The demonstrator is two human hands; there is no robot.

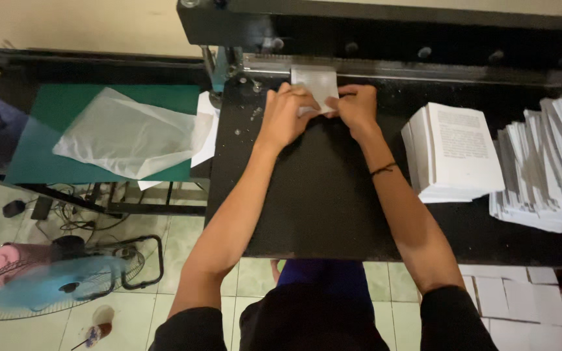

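Left hand (285,114) and right hand (357,107) each keep a closed grip on a small paper stack (317,86), its far edge hidden under the black cutter bar (385,32). Right of it, printed stacks (460,153) run off-frame.

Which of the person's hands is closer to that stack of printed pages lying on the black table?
The right. The right hand grips the small white paper bundle just left of the stack of printed pages; the left hand is on the bundle's far side, farther from the stack.
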